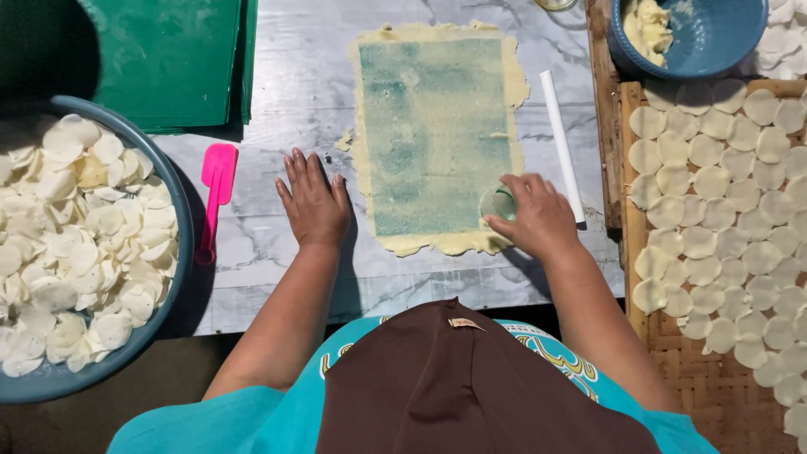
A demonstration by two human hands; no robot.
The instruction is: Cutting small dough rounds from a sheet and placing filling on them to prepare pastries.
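Observation:
A thin sheet of pale yellow dough (437,126) lies rolled flat over a green plastic sheet on the marble table (277,252). My right hand (538,220) grips a small round cutter (498,203) pressed onto the dough's lower right corner. My left hand (313,202) rests flat on the table, fingers apart, just left of the dough and touching nothing else.
A pink spatula (214,197) lies left of my left hand. A blue basin (172,252) of white round discs stands at far left. A white rod (561,143) lies right of the dough. A woven tray (672,353) holds several cut discs; a blue bowl (714,42) holds dough.

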